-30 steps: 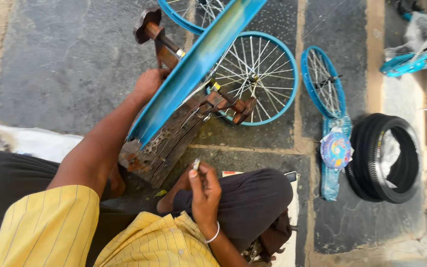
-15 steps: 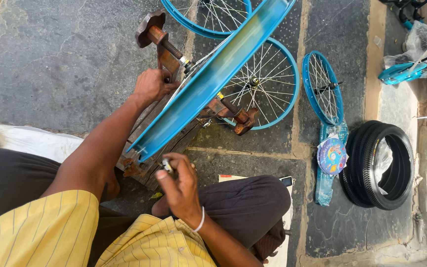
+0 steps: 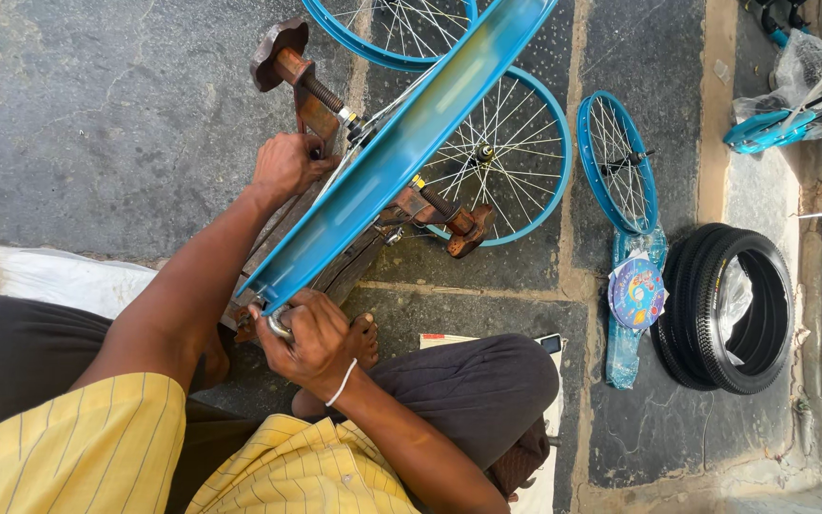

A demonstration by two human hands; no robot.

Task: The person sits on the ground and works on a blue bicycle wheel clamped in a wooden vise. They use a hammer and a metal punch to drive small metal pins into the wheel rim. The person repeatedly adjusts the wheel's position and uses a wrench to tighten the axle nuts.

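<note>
**Blue wheel rim held in a rusty stand, both hands on the work**

At the far left, grey stone paving [image 3: 97, 124] runs under the scene, with a white cloth [image 3: 59, 276] lying along the person's dark trouser leg. The left hand [image 3: 287, 164] reaches forward and is closed around the rusty brown metal stand [image 3: 311, 100] just below its threaded axle bolt, beside the rim's near face. Clamped in that stand, and running diagonally from the lower left up to the top of the view, is the long blue metal wheel rim [image 3: 401, 152], seen edge-on, its thin steel spokes showing behind it.

At the rim's lower end the right hand [image 3: 311, 338], with a white band at the wrist, is curled tight around a small silvery metal tool [image 3: 280, 328], which is pressed against the rim's edge; how the tool meets the rim cannot be told.

Behind the stand, a second blue spoked wheel [image 3: 511, 157] lies flat on the paving, and a smaller blue spoked wheel [image 3: 617, 162] lies just beside it to the right. Below that one sits a round colourful disc on a blue plastic packet [image 3: 636, 295]. Touching the packet on the right is a stack of black rubber tyres [image 3: 730, 309]. In the top right corner a blue frame part wrapped in clear plastic [image 3: 782, 105] rests on the ground.
</note>
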